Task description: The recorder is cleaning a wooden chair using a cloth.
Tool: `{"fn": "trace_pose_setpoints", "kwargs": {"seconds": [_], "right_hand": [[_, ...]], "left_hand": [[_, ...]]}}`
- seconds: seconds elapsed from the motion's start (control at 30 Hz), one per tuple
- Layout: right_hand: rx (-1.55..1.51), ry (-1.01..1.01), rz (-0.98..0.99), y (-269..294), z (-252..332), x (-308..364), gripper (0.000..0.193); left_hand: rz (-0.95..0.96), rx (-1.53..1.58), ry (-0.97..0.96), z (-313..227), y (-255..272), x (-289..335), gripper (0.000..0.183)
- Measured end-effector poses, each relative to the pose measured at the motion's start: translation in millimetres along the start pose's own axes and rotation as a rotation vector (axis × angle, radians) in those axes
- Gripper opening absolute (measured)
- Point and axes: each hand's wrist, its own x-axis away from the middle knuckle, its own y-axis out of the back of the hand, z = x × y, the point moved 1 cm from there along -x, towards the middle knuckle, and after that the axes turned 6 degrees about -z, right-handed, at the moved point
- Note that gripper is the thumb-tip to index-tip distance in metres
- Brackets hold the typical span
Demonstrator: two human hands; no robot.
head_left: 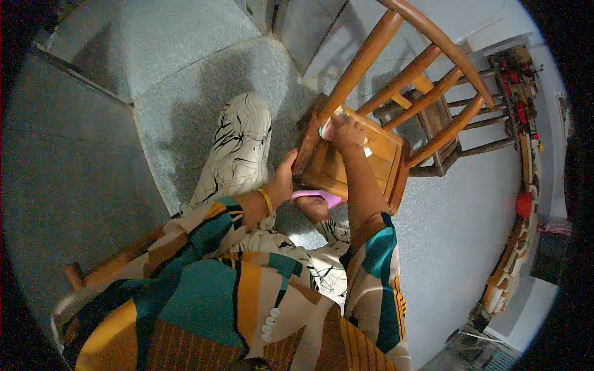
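In front of me, a wooden chair (387, 179) with a slatted backrest leans at an angle, its seat facing me. My left hand (284, 178) grips the near left edge of the seat, thumb along the wood. Pressed against the seat's upper part near the backrest is my right hand (349, 135), fingers closed on a white cloth (325, 129). Only a small part of the cloth shows; the fingers hide the rest. A pale patch beside the right wrist may be cloth or glare; I cannot tell.
Below the seat is my foot in a pink slipper (331, 199). My other leg (238, 142), in patterned trousers, stretches along the left. A second, darker wooden chair (440, 133) stands behind the first. Assorted items, some red (525, 204), line the right wall. Grey tiles cover the floor.
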Motion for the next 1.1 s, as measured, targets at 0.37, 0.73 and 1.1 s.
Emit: {"fn": "trace_pose_setpoints", "kwargs": {"seconds": [0.37, 0.73, 1.1], "right_hand": [[-0.041, 0.038, -0.273, -32, 20, 76, 0.039], [-0.091, 0.202, -0.055, -22, 30, 136, 0.038], [-0.079, 0.071, -0.216, -14, 13, 76, 0.052]], "left_hand": [[-0.221, -0.234, -0.068, -3, -14, 13, 0.036], [-0.122, -0.209, -0.110, -4, 10, 3, 0.037], [-0.189, -0.352, -0.168, 4, 19, -5, 0.034]]}}
